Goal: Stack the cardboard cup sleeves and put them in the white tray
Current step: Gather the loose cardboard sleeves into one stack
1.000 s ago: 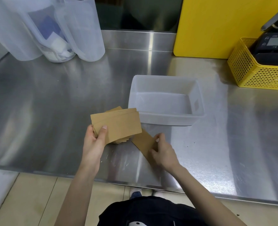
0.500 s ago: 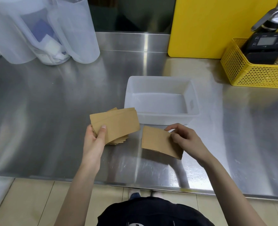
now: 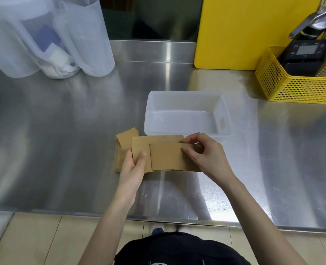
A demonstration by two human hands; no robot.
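Note:
My left hand [image 3: 133,165] grips a stack of flat brown cardboard cup sleeves [image 3: 142,148] by its left end, thumb on top. A single sleeve [image 3: 166,156], pinched at its right edge by my right hand [image 3: 204,155], lies against the front of that stack and overlaps it. More loose sleeves [image 3: 127,137] lie on the steel counter behind and under the stack. The white tray [image 3: 226,113] stands just beyond my hands with nothing inside.
A yellow mesh basket [image 3: 292,88] with a black scale sits at the far right. A yellow board [image 3: 235,31] leans at the back. Translucent plastic pitchers [image 3: 49,35] stand at the back left. The counter's front edge [image 3: 158,221] runs below my forearms.
My right hand lifted one sleeve off the counter and carried it left onto the stack in my left hand. The stack has shifted a little to the right.

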